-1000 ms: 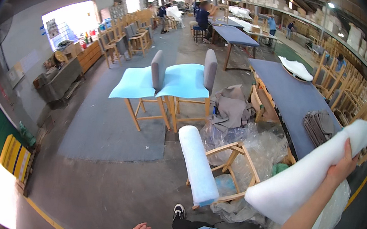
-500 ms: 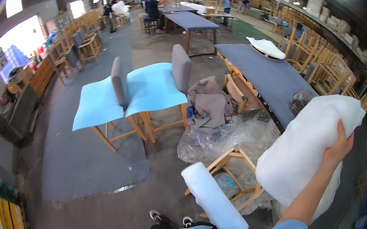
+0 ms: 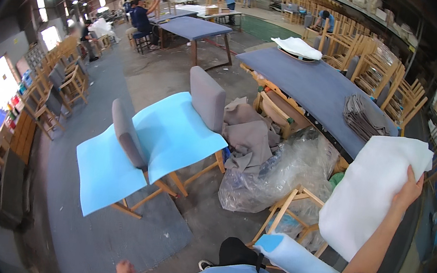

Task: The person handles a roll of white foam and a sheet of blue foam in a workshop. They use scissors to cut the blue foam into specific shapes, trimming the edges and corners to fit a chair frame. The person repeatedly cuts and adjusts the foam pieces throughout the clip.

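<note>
My right hand (image 3: 409, 189) grips the edge of a thick, soft white piece of batting (image 3: 371, 191), fingers pressed against it. Beneath my right arm sits a white-wrapped roll (image 3: 298, 261) with a light blue end; whether my arm or the wooden frame behind it bears it cannot be told. Down at the lower edge, my left hand (image 3: 125, 271) hangs with curled fingers and nothing visible in it. Ahead of me, two grey-backed chairs (image 3: 207, 97) have light blue sheets (image 3: 173, 131) draped over their seats.
A wooden frame (image 3: 280, 211) stands beside clear plastic wrapping (image 3: 261, 184) and grey fabric (image 3: 250, 137). Along the right runs a long table (image 3: 311, 79) bearing a white padded piece (image 3: 300, 47) and a dark fabric pile (image 3: 363, 118). Other people (image 3: 141, 17) work farther back.
My left hand has come into view at the lower edge. The batting and my right hand sit lower; the roll has shifted right and turned, showing its blue end. The chairs appear nearer.
</note>
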Demonstrator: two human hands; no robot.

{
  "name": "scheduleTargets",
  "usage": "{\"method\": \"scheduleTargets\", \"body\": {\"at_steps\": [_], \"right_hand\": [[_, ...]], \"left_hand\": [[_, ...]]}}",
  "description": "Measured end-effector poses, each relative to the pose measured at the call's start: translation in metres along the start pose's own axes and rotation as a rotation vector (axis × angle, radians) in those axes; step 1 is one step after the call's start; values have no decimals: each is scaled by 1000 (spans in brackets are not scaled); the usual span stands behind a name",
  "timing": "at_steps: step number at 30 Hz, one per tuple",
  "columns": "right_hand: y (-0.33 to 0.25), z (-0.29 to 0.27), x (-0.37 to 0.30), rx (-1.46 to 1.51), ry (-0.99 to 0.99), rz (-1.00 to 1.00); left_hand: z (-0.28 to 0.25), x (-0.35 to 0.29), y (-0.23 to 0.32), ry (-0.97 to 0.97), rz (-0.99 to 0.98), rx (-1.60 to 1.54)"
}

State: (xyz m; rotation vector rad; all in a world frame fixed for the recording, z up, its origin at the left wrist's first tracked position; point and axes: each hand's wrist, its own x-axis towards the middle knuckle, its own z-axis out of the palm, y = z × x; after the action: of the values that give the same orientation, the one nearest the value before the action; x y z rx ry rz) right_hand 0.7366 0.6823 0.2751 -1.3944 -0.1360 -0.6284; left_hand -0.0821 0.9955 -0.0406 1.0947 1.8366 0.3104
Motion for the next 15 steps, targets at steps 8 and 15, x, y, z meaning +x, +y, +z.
{"method": "scheduleTargets", "body": {"at_steps": [8, 15], "right_hand": [[7, 73, 20, -36, 20, -230], [74, 234, 8, -444, -79, -540]], "left_hand": [[73, 123, 182, -200, 93, -214], [168, 147, 235, -752, 529, 452]]}}
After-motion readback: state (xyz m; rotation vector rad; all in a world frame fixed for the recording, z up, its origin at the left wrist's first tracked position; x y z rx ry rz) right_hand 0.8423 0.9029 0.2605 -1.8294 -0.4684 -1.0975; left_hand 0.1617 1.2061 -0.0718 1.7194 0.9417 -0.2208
